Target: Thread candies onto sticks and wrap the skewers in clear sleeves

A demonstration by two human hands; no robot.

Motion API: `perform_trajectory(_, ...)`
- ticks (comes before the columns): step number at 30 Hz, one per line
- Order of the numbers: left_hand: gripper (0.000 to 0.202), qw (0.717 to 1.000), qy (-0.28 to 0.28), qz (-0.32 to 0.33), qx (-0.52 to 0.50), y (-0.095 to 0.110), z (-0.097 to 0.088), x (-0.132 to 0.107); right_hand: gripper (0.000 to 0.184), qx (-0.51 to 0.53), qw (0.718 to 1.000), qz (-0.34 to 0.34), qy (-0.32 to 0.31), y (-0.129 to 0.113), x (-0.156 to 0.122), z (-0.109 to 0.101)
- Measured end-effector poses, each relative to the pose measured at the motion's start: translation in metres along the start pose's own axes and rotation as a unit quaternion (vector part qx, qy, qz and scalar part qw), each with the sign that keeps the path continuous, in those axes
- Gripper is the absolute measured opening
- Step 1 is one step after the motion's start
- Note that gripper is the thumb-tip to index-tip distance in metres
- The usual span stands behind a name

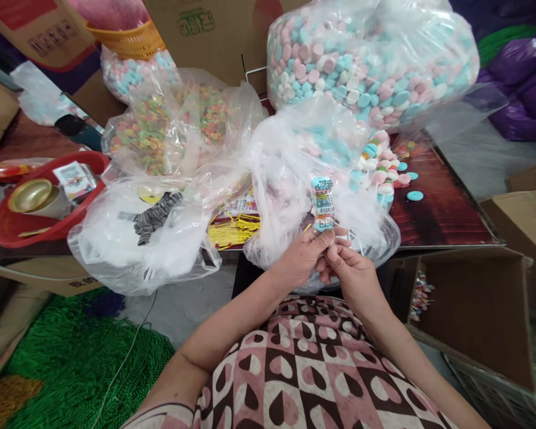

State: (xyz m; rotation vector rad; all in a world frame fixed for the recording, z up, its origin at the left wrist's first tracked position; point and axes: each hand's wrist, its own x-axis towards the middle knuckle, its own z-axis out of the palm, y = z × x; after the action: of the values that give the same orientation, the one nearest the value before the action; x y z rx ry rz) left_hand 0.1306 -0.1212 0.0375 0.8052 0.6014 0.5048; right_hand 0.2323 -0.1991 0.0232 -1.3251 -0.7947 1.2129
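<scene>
A small printed candy packet [324, 205], clear with blue ends and a barcode, stands upright above my fingers. My left hand [308, 253] pinches its lower end between thumb and fingers. Close against it, my right hand [352, 265] is closed in a pinch just below the packet. Whatever lies between the right fingertips is too small to make out. Behind both hands a thin clear plastic bag [277, 173] spreads over the table edge. Yellow twist ties [234, 230] lie in a pile to the left.
Pink, blue and white candies fill a large bag [370, 65] at the back. Loose candies [386, 170] lie on the dark red table [451, 208]. To the left are a red basin [9, 229] and a bag of ring-shaped pieces [156, 128]. An open cardboard box [473, 310] stands lower right.
</scene>
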Motion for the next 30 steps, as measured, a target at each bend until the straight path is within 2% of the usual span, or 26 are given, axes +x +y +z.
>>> perform_trajectory(3, 0.048, 0.999, 0.004, 0.041, 0.025, 0.006, -0.006, -0.004, 0.036, -0.153, 0.986, -0.022, -0.066, -0.020, -0.001, -0.021)
perform_trajectory(5, 0.048, 0.997, 0.010, 0.066, 0.043, 0.010, -0.007, -0.007, 0.032, -0.197, 0.979, -0.051, -0.033, -0.035, 0.001, -0.034)
perform_trajectory(7, 0.043, 0.998, -0.012, 0.049, 0.028, 0.011, -0.007, -0.010, 0.030, -0.168, 0.982, -0.084, 0.033, -0.045, 0.005, -0.040)
perform_trajectory(8, 0.042, 0.999, -0.041, 0.024, 0.010, 0.011, -0.006, -0.012, 0.033, -0.135, 0.985, -0.097, 0.052, -0.049, 0.009, -0.040)
perform_trajectory(10, 0.041, 0.993, -0.114, -0.034, -0.028, 0.010, -0.003, -0.015, 0.043, -0.060, 0.993, -0.095, 0.026, -0.053, 0.017, -0.034)
perform_trajectory(12, 0.041, 0.982, -0.170, -0.073, -0.048, 0.010, 0.000, -0.019, 0.053, 0.004, 0.998, -0.054, -0.040, -0.054, 0.025, -0.023)
perform_trajectory(13, 0.040, 0.979, -0.183, -0.079, -0.048, 0.010, 0.001, -0.020, 0.055, 0.026, 0.997, -0.032, -0.062, -0.054, 0.028, -0.018)
perform_trajectory(15, 0.040, 0.981, -0.186, -0.058, -0.016, 0.013, 0.000, -0.022, 0.054, 0.046, 0.997, -0.012, -0.060, -0.053, 0.031, -0.008)
perform_trajectory(17, 0.036, 0.984, -0.149, 0.002, 0.099, 0.016, -0.003, -0.023, 0.047, 0.045, 0.998, -0.025, -0.020, -0.052, 0.033, -0.001)
perform_trajectory(18, 0.034, 0.975, -0.109, 0.047, 0.187, 0.018, -0.005, -0.022, 0.043, 0.039, 0.998, -0.040, 0.002, -0.050, 0.033, 0.002)
perform_trajectory(19, 0.031, 0.952, -0.059, 0.095, 0.285, 0.018, -0.007, -0.021, 0.038, 0.033, 0.997, -0.059, 0.025, -0.049, 0.034, 0.005)
perform_trajectory(21, 0.029, 0.877, 0.045, 0.173, 0.447, 0.018, -0.012, -0.019, 0.031, 0.028, 0.992, -0.103, 0.065, -0.048, 0.036, 0.010)
perform_trajectory(22, 0.030, 0.846, 0.081, 0.195, 0.489, 0.018, -0.014, -0.019, 0.028, 0.028, 0.989, -0.120, 0.080, -0.048, 0.036, 0.012)
perform_trajectory(23, 0.032, 0.834, 0.099, 0.204, 0.504, 0.018, -0.017, -0.019, 0.028, 0.027, 0.987, -0.128, 0.089, -0.049, 0.037, 0.013)
perform_trajectory(24, 0.034, 0.843, 0.093, 0.200, 0.490, 0.018, -0.019, -0.021, 0.028, 0.024, 0.988, -0.124, 0.087, -0.051, 0.037, 0.014)
perform_trajectory(25, 0.037, 0.872, 0.066, 0.182, 0.450, 0.019, -0.021, -0.023, 0.031, 0.019, 0.991, -0.113, 0.072, -0.054, 0.037, 0.014)
perform_trajectory(27, 0.043, 0.944, -0.024, 0.117, 0.307, 0.022, -0.024, -0.030, 0.040, 0.008, 0.997, -0.075, 0.008, -0.062, 0.038, 0.013)
perform_trajectory(28, 0.046, 0.969, -0.072, 0.077, 0.224, 0.024, -0.026, -0.034, 0.042, 0.004, 0.998, -0.058, -0.033, -0.065, 0.040, 0.013)
perform_trajectory(29, 0.048, 0.981, -0.108, 0.043, 0.153, 0.026, -0.027, -0.037, 0.042, 0.002, 0.997, -0.047, -0.067, -0.069, 0.041, 0.014)
perform_trajectory(30, 0.049, 0.987, -0.121, 0.024, 0.107, 0.028, -0.028, -0.041, 0.039, 0.001, 0.995, -0.043, -0.087, -0.071, 0.044, 0.017)
